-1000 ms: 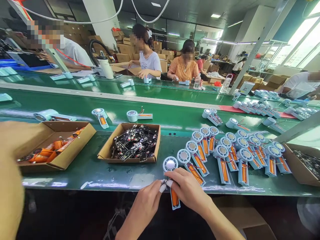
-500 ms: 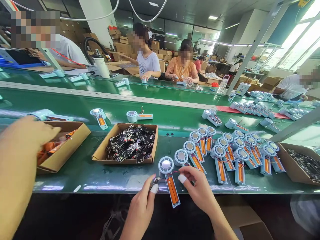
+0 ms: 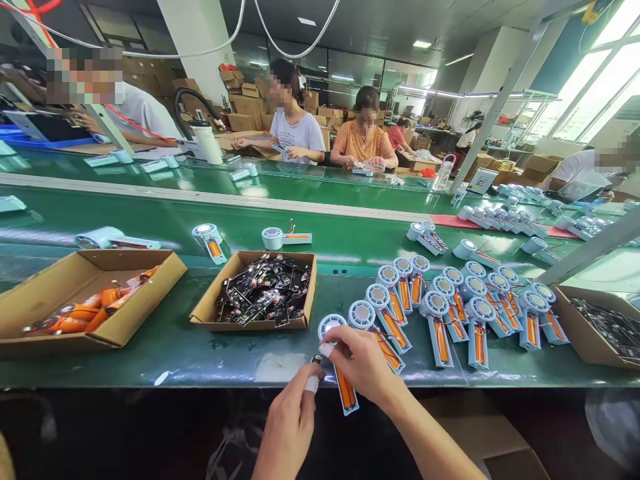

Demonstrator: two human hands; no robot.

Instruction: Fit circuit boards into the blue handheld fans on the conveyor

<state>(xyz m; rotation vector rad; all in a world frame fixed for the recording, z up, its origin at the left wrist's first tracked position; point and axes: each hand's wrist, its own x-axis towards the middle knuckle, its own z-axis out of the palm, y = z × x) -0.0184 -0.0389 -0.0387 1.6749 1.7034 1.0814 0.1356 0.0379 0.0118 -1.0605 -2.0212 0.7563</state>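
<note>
My left hand (image 3: 295,407) pinches a small black circuit board (image 3: 317,360) at the bench's front edge. Close beside it, my right hand (image 3: 357,367) has thumb and fingers drawn together at the board; a thin wire may be in them, too small to make out. White covers wrap some of my fingertips. Beneath my right hand lies a light-blue handheld fan body (image 3: 347,392), its orange battery showing in the open handle and its round head partly hidden by my fingers. More open fan bodies (image 3: 437,327) lie in a cluster to the right.
A carton of black circuit boards (image 3: 200,319) stands ahead, with a carton of orange batteries (image 3: 117,327) to its left. Another carton of boards (image 3: 580,327) stands far right. Beyond, fans lie along the green conveyor (image 3: 350,243), and several people sit across it.
My right hand has moved left, over the fan, to meet the board in my left hand. Another person's arm at the left has withdrawn from the battery carton.
</note>
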